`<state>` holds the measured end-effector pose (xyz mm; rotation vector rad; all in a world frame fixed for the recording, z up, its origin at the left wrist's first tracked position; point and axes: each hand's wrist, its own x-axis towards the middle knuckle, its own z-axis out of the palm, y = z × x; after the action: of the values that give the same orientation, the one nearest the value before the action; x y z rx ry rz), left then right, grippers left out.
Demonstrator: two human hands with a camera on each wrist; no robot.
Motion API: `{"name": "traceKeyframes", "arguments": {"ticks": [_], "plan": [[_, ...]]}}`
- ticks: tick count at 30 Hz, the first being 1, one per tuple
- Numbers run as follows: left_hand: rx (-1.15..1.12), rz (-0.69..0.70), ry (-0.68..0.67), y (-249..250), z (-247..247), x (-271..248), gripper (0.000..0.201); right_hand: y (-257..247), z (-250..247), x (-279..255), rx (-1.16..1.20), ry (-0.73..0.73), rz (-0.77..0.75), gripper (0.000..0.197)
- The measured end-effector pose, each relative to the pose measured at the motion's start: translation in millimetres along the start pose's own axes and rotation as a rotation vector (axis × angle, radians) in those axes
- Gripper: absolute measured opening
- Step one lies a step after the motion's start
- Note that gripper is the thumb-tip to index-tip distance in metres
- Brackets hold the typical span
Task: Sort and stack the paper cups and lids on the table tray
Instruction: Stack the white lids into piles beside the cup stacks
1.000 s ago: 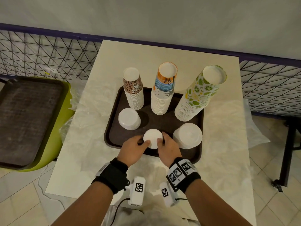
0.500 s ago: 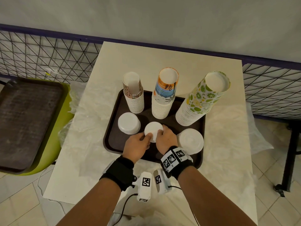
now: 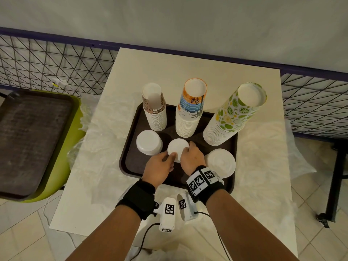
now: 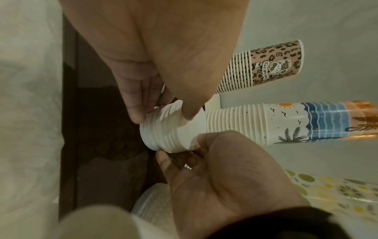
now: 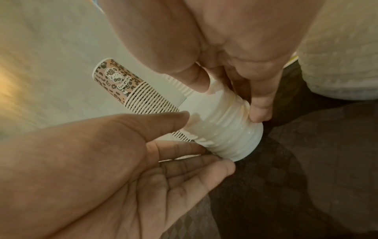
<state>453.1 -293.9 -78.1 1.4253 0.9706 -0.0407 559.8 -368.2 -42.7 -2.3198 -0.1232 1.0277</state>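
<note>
A dark brown tray (image 3: 131, 162) holds three upside-down cup stacks: leopard-print (image 3: 154, 110), beach-print (image 3: 190, 113) and lime-print (image 3: 231, 117). In front of them stand three white lid stacks. Both hands hold the middle lid stack (image 3: 178, 147) upright on the tray, just in front of the beach-print cups. My left hand (image 3: 170, 156) pinches its near left side between thumb and fingers (image 4: 139, 111). My right hand (image 3: 186, 149) grips its right side, thumb and fingers (image 5: 259, 111) around the ribbed stack (image 5: 225, 129). The left lid stack (image 3: 149, 142) and the wider right lid stack (image 3: 221, 163) stand untouched.
The tray lies on a cream table (image 3: 188, 72) covered with clear plastic wrap (image 3: 263, 157). A wire-mesh fence (image 3: 47, 72) and a wall run behind. To the left, a second dark tray (image 3: 28, 138) rests on a green chair (image 3: 62, 178). Tiled floor lies below.
Both hands have slid the middle lid stack away from the tray's front edge toward the beach-print cups, keeping hold of it. The other stacks stayed put.
</note>
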Motion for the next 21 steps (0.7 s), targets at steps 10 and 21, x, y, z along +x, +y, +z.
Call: {"name": "traceKeyframes", "arguments": {"ticks": [10,21], "plan": [[0.072,-0.044,-0.007,-13.1,-12.1,-25.1,0.043,10.3,-39.5,-48.8,-0.170,0.030,-0.273,0.057],[0.321,0.095,-0.050,-7.0,45.3,-59.7,0.044,119.9,-114.7,-71.3,0.156,0.467,-0.463,0.038]]}}
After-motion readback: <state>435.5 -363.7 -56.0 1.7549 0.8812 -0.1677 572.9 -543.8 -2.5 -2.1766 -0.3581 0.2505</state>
